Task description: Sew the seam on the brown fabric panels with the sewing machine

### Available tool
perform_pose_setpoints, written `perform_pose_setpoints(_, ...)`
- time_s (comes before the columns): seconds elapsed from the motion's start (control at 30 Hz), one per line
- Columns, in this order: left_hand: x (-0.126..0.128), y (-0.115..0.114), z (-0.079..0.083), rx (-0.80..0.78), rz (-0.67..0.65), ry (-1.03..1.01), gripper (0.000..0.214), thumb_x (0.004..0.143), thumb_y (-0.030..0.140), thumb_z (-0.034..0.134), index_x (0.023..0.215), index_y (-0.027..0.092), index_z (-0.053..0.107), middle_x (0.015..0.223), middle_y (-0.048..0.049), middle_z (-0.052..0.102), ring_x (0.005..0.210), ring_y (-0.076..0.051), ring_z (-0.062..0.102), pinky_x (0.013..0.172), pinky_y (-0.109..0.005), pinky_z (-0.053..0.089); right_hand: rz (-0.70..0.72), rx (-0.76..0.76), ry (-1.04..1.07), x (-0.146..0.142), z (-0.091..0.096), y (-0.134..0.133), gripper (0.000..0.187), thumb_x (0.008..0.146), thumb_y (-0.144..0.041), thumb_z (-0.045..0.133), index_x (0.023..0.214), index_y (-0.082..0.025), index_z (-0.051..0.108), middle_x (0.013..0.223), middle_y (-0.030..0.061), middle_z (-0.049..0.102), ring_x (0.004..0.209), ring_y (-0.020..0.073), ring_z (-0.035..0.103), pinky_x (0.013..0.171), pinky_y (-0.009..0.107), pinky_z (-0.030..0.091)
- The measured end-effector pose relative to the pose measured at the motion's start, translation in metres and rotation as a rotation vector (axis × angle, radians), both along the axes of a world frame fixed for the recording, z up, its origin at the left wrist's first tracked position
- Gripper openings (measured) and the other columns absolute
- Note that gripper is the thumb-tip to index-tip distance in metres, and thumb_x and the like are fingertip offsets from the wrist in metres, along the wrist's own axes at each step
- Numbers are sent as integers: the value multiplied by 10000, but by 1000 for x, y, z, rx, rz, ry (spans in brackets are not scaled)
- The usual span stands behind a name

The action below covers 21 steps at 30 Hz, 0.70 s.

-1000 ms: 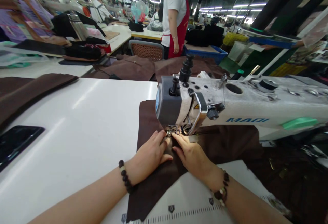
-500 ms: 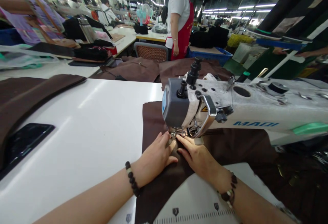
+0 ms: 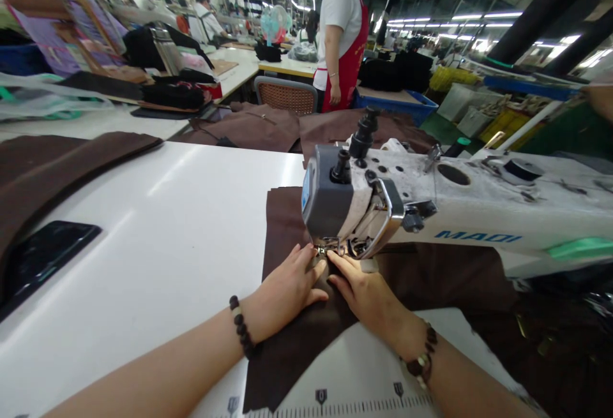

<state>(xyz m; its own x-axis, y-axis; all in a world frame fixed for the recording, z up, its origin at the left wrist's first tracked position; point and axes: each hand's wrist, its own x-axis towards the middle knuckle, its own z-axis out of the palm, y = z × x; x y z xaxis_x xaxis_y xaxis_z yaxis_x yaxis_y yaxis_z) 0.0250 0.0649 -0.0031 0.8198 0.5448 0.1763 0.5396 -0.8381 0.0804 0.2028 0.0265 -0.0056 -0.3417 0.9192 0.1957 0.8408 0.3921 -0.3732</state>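
A piece of dark brown fabric (image 3: pixel 292 348) lies under the head of a white sewing machine (image 3: pixel 479 207). Flat on the cloth, just left of the lit presser foot (image 3: pixel 321 251), rests my left hand (image 3: pixel 290 290) with its fingers stretched out. My right hand (image 3: pixel 366 287) presses on the same fabric from the other side, fingers extended, the index fingertip close to the foot. Both thumbs point inward over the cloth. Neither hand grips anything. The needle itself is too small to make out.
More brown fabric (image 3: pixel 71 163) is piled at the left beside a dark glossy panel (image 3: pixel 52 258). Ruler marks (image 3: pixel 359 405) run along the front of the table. Beyond the machine stand a chair (image 3: pixel 287 96), a person in a red apron (image 3: pixel 347 48) and a blue bin (image 3: pixel 407 106).
The fabric's front edge has shifted slightly left and toward me, its lower corner now showing. Both hands stay flat beside the presser foot, moved a little left. The view has shifted slightly.
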Motion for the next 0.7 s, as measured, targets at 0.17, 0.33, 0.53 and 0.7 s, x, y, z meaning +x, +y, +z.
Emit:
perform_pose_setpoints(0.17,1,2,3,-4,6,-24,514,737,448,624,1053,44,588,1079,-174,570,1118,-309,473,977,-448,409,-11,33,-5,1,-5,1,325,876,-203,428,1193,-162,486,1190,83,571,1106,227,522,996,471,392)
perform_pose_setpoints(0.33,1,4,3,-4,8,-11,503,746,443,616,1034,32,601,1061,-179,572,1101,-307,483,972,-445,415,-28,37,-37,1,-7,3,318,882,-224,421,1179,-148,506,1179,92,576,1100,233,522,972,448,416)
perform_pose_setpoints(0.53,0,6,2,26,2,9,531,759,461,594,1050,17,595,1104,-197,556,1144,-321,449,995,-452,387,-59,58,-52,2,-9,5,305,873,-238,448,1157,-165,530,1152,93,589,1095,224,528,951,416,436)
perform_pose_setpoints(0.7,0,8,-1,21,13,13,492,769,475,573,975,31,624,1101,-194,557,1142,-312,450,998,-444,383,-47,119,-68,3,-12,6,289,894,-259,407,1126,-153,542,1107,99,610,1041,219,560,914,411,458)
